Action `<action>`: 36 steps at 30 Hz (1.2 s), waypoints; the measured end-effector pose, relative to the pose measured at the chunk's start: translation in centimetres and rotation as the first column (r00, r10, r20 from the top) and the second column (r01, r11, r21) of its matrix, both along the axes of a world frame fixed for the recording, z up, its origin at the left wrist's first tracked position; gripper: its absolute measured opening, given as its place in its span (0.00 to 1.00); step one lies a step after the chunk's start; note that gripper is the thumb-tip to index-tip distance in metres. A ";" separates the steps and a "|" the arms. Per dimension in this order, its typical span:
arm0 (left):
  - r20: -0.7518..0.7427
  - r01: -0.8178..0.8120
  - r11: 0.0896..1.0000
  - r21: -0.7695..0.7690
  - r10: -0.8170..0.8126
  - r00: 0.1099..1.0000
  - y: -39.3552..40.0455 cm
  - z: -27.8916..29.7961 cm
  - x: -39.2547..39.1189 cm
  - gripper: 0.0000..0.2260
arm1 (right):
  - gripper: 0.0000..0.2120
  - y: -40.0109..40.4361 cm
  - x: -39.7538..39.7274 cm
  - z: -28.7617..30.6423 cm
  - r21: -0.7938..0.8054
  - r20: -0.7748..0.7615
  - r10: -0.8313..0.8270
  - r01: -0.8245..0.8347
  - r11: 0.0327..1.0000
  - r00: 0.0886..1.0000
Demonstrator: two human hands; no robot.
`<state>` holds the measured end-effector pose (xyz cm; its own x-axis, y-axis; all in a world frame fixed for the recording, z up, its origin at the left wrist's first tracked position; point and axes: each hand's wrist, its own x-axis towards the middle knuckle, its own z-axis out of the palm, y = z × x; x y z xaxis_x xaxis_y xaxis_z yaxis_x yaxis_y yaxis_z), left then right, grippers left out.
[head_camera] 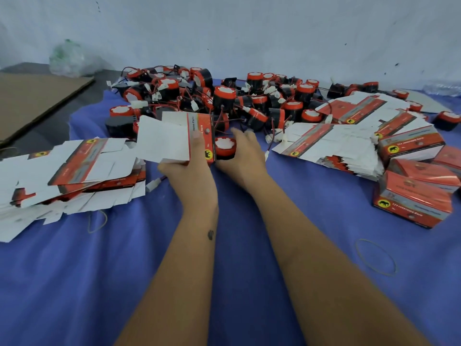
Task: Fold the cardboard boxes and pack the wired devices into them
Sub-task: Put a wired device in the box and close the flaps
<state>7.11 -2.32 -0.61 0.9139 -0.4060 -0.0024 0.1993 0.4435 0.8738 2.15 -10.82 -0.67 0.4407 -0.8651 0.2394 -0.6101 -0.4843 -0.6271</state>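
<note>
two hands (pixel 192 168), one box (pixel 179 141), one device (pixel 225 147), three folded boxes (pixel 414 196)

You face a pale, speckled wall (pixel 249 28) at twelve o'clock; blue cloth (pixel 74 283) covers the floor, brown cardboard sheet (pixel 32 101) at ten.

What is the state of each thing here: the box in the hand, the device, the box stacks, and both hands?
Box in hand: partly folded, flaps open, held up.
Device: outside the box, at its open end.
Left hand: grips the box.
Right hand: grips the device.
Flat boxes, left stack: unfolded.
Flat boxes, right stack: unfolded.
Finished boxes: closed.
Device pile: loose, unpacked.
</note>
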 end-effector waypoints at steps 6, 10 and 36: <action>0.014 -0.029 0.998 -0.060 0.030 0.999 0.3 0.2 -0.3 0.13 | 0.20 3.3 -2.9 -0.4 0.091 0.188 0.173 -0.193 0.977 0.967; 0.069 0.044 0.997 -0.058 -0.040 0.997 0.8 0.7 -1.0 0.13 | 0.32 4.7 -4.8 -0.1 0.121 0.238 0.188 -0.221 0.968 0.953; 0.536 0.089 0.739 0.667 -0.560 0.631 1.2 -0.2 -2.3 0.15 | 0.32 5.8 -7.8 1.7 -0.353 0.305 0.115 0.000 0.936 0.945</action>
